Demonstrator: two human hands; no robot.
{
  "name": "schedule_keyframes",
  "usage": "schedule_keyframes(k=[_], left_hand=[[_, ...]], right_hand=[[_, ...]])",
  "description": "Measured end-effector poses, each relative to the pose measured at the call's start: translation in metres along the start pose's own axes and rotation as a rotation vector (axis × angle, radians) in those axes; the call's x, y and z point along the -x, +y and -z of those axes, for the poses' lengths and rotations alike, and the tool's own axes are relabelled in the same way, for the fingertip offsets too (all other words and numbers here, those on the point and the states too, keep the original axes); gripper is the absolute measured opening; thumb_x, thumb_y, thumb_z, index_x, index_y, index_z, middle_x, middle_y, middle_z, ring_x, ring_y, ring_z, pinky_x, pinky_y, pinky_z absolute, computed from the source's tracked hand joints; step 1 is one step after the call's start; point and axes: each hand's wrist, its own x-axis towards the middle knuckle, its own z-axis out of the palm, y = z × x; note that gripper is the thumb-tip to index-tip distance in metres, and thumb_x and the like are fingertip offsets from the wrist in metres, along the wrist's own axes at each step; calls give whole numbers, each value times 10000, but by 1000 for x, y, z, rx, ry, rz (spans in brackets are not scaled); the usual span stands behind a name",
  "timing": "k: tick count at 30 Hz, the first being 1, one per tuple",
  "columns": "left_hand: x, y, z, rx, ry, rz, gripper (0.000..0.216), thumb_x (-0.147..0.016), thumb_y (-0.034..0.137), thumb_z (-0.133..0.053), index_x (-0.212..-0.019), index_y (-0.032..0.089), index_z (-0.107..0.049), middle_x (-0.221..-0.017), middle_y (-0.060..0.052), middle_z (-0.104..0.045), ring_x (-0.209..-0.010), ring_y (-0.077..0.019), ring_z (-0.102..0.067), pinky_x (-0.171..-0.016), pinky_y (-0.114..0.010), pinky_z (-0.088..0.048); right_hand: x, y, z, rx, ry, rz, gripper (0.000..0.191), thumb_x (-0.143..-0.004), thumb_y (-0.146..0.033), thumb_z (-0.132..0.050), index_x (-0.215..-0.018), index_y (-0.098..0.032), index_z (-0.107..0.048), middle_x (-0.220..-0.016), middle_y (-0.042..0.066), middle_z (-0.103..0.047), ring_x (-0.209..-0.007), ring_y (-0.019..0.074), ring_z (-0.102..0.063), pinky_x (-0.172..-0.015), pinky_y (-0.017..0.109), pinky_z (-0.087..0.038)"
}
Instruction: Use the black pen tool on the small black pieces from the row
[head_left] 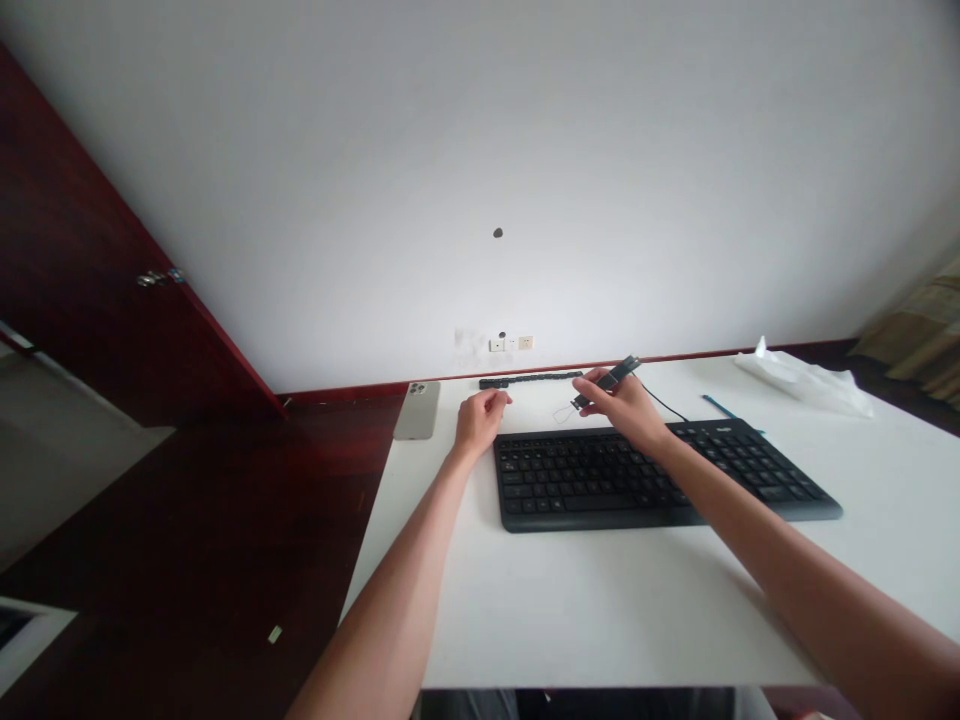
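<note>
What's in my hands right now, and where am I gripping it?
Your right hand holds a small black stick-shaped device around its middle, between thumb and fingers. Your left hand appears to hold nothing.

The left forearm point(397, 570) and right forearm point(795, 540) are bare and slim, tapering smoothly to narrow wrists and on to the left hand point(480, 422) and right hand point(626, 405). Along the bottom edge of the view runs a strip of dark clothing point(600, 705), perhaps trousers, though it is too dim and cut off to say for certain.
</note>
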Motion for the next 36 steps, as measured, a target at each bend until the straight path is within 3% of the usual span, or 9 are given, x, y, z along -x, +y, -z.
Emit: schedule_keyframes(k=[6,11,16,23,29,36], left_hand=[[6,10,-4,-99,-96,-107,413,-983,419,-508,-752,189,-761,-603,-8,-626,-580,-155,-537,-621,-270,-360],[10,25,-11,-161,-155,-226,313,-982,394,-542,-932,217,-795,-898,-73,-744,-819,-203,-644,-757,-294,-458],[14,32,-16,-137,-225,-238,319,-985,423,-558,-1113,234,-781,-956,-81,-729,-869,-208,-643,-780,-309,-488],[19,42,-18,12,-239,-210,295,-996,401,-555,-1058,214,-774,-1076,-82,-753,-951,-199,-678,-790,-294,-500],[18,42,-20,23,-223,-204,267,-967,391,-599,-883,189,-752,-927,-73,-760,-873,-199,-677,-785,-294,-499],[17,41,-18,-42,-203,-244,231,-964,354,-613,-896,193,-764,-901,-63,-752,-831,-186,-664,-753,-287,-489]], right_hand=[[6,26,-1,-260,-47,-151,535,-810,-654,-753,-953,-138,-737,-953,134,-763,-858,234,-757,-883,411,-658],[5,31,-1,-398,-138,-137,482,-837,-573,-776,-1031,-135,-730,-1051,135,-771,-1039,259,-752,-1015,437,-602],[3,36,1,-476,-164,-150,439,-866,-561,-751,-1010,-149,-708,-1003,133,-782,-1077,273,-746,-1039,455,-585],[4,34,0,-535,-198,-169,382,-867,-484,-784,-1019,-146,-691,-1011,130,-785,-1057,262,-752,-1013,427,-599],[5,31,-1,-524,-224,-173,358,-878,-452,-781,-1036,-144,-692,-1024,131,-786,-987,239,-765,-1029,429,-590],[3,34,0,-583,-177,-214,325,-863,-368,-808,-1075,-154,-686,-1016,101,-773,-978,215,-753,-1000,396,-611]])
